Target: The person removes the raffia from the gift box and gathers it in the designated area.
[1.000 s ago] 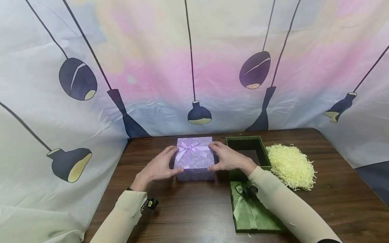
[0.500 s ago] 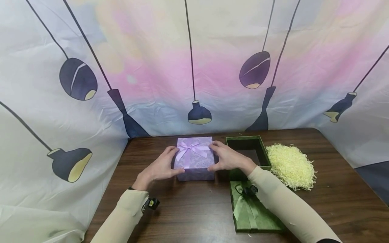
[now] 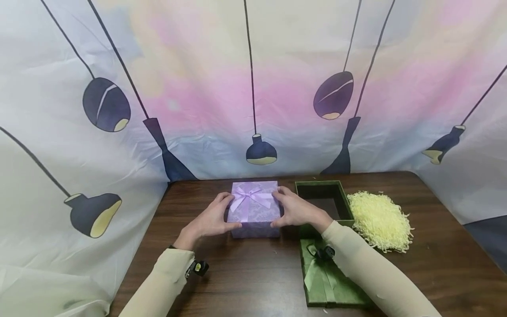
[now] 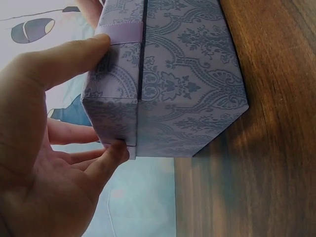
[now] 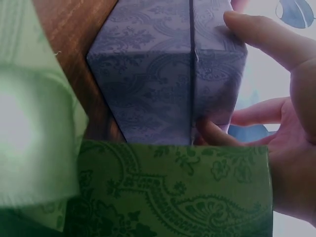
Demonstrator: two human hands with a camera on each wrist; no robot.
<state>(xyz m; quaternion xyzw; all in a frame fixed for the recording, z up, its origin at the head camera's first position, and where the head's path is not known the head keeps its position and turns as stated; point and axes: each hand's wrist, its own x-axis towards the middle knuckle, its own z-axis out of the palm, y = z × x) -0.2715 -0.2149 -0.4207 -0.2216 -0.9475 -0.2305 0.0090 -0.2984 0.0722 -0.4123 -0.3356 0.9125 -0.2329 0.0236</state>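
Note:
A square purple gift box [image 3: 255, 230] with a floral pattern stands upright on the wooden table. Its lid [image 3: 259, 214], tied with a lilac ribbon bow [image 3: 248, 196], sits on top; a thin dark seam shows beneath the lid's edge in both wrist views. My left hand [image 3: 207, 220] grips the lid's left side, thumb at the front and fingers along the side. From the other side my right hand [image 3: 299, 212] holds the lid the same way, its thumb [image 5: 247, 23] on the front face. Some fingertips are hidden behind the lid.
Right of the purple box stands an open green box [image 3: 343, 202], with a pile of pale yellow shredded paper [image 3: 380, 222] beside it. Its green lid [image 3: 340, 293], with a ribbon, lies in front, partly under my right forearm. A printed cloth [image 3: 214, 110] hangs behind the table.
The head view has tilted slightly, so the whole scene sits a little lower. Both hands keep the same hold on the lid, and the boxes have not visibly moved.

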